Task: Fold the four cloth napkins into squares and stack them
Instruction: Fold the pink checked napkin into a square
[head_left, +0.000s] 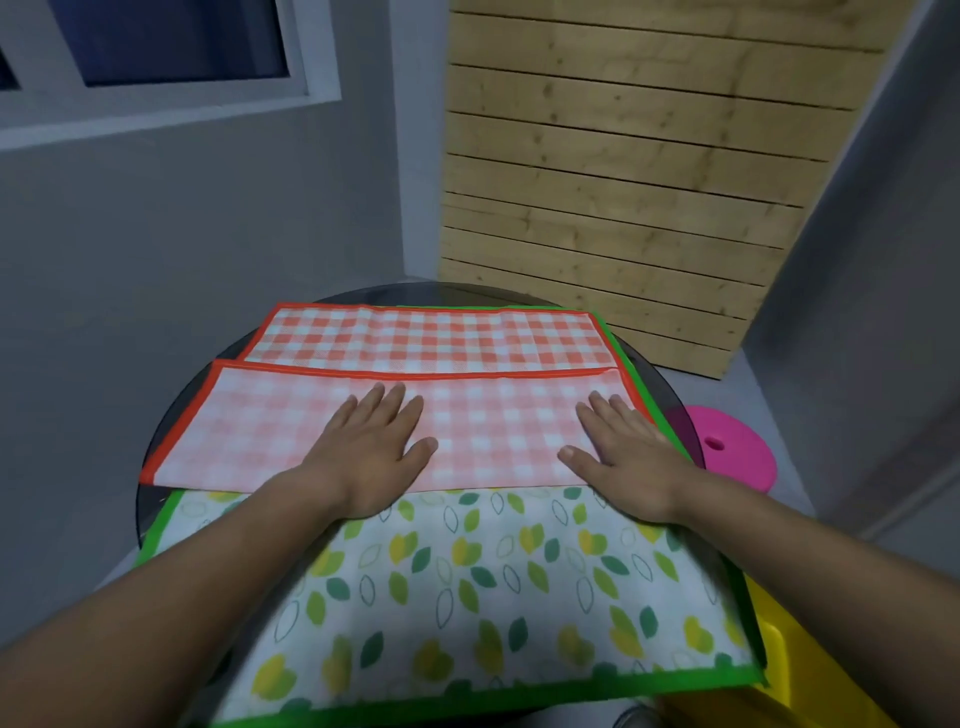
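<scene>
An orange checked napkin (493, 431) with an orange border lies on top of a leaf-print napkin (467, 587) with a green border. The near part of the orange napkin is folded over toward the far side, its pale underside up, and its folded edge stops short of the far part (431, 338). My left hand (363, 452) presses flat on the folded flap near its middle. My right hand (623, 457) presses flat on the flap near its right end. Both hands have straight, spread fingers. Any napkins beneath these two are hidden.
The napkins cover a round dark glass table (156, 457). A pink round stool (737, 447) stands to the right of the table, and a yellow object (779, 670) sits at the near right. A wooden slat panel (623, 182) leans against the grey wall behind.
</scene>
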